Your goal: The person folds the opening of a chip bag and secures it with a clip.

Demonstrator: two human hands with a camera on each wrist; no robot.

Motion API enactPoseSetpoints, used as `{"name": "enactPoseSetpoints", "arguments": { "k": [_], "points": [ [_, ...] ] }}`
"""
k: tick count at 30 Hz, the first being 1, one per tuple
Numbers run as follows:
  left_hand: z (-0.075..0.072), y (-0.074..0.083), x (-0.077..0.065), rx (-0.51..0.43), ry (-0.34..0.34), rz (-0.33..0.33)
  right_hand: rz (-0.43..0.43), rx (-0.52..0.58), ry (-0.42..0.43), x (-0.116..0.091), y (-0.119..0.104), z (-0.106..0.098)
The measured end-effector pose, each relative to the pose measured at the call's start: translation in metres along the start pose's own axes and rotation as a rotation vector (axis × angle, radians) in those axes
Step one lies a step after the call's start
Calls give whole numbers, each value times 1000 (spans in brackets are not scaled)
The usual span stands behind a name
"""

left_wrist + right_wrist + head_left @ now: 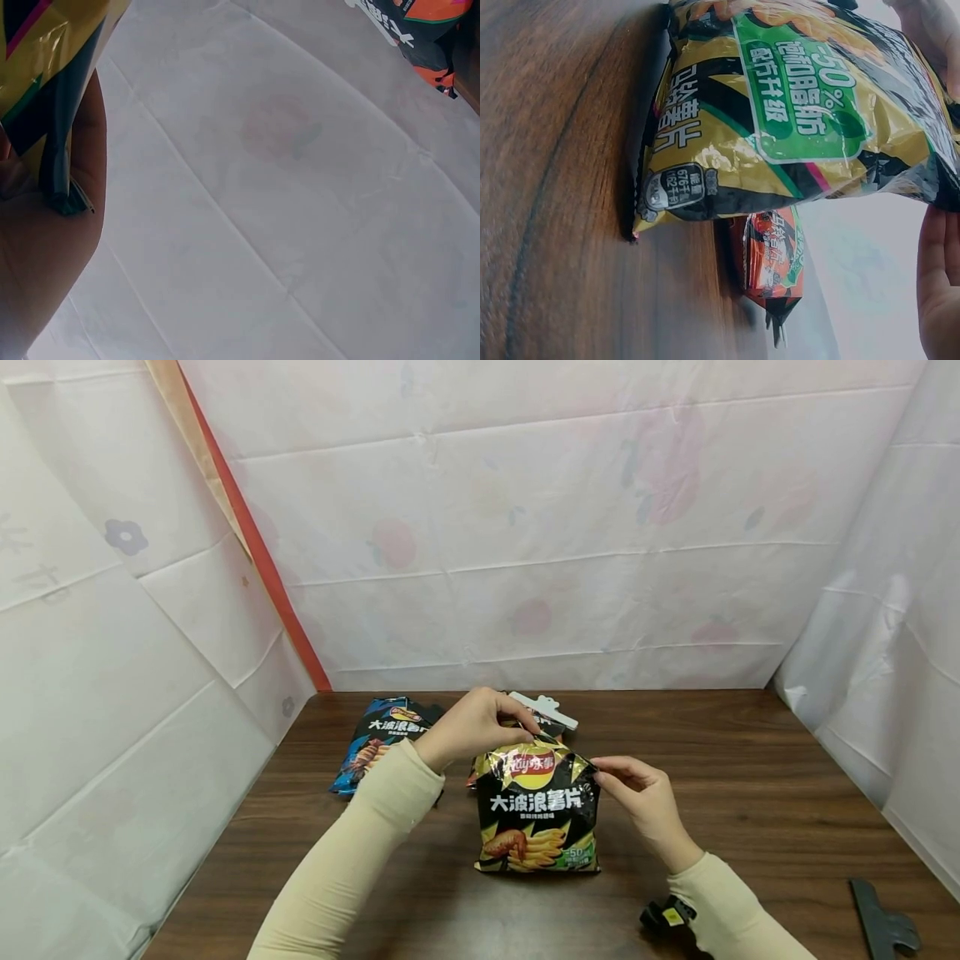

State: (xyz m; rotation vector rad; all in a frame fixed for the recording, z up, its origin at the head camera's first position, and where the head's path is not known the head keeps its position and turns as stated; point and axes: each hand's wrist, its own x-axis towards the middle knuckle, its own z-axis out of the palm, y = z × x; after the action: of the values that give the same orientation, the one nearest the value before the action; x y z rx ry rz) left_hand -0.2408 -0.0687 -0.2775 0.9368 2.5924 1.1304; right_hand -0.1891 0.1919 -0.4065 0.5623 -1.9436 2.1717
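Note:
A black and gold bag of potato chips (537,827) stands upright on the table, its printed front toward me. My left hand (476,722) reaches over from the left and pinches the bag's top edge. At the top right corner, my right hand (648,806) pinches the bag between thumb and fingers. The left wrist view catches only a folded gold and black corner of the bag (56,112) against the left hand (45,255). From the right wrist, the bag's lower side (802,97) fills the upper part of the view.
An orange and black chip bag (772,259) is behind the held one, with a white clip (543,708) at its top. To the left lies a blue and black chip bag (375,743). A dark clip (883,922) lies near the table's right edge. White cloth walls surround the wooden table (720,735).

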Motion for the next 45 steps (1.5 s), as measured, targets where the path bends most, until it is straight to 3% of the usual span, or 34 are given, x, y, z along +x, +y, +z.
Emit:
{"name": "enactPoseSetpoints", "arguments": {
  "k": [5,9,16,24,33,45],
  "points": [
    [0,1,-1,-1,-2,-20,-5,122,-53,1,-2,-1],
    [-1,2,-1,3,-3,-30,45,223,-71,5,-6,0],
    [0,3,-1,0,-5,-50,206,123,-62,11,-12,1],
    [0,3,0,23,-3,-40,307,51,-113,14,-12,0],
    [0,2,0,48,-2,-38,298,-57,-112,13,-8,-2],
    [-2,4,0,80,-40,1,238,-94,-108,13,-8,0]
  ]
}}
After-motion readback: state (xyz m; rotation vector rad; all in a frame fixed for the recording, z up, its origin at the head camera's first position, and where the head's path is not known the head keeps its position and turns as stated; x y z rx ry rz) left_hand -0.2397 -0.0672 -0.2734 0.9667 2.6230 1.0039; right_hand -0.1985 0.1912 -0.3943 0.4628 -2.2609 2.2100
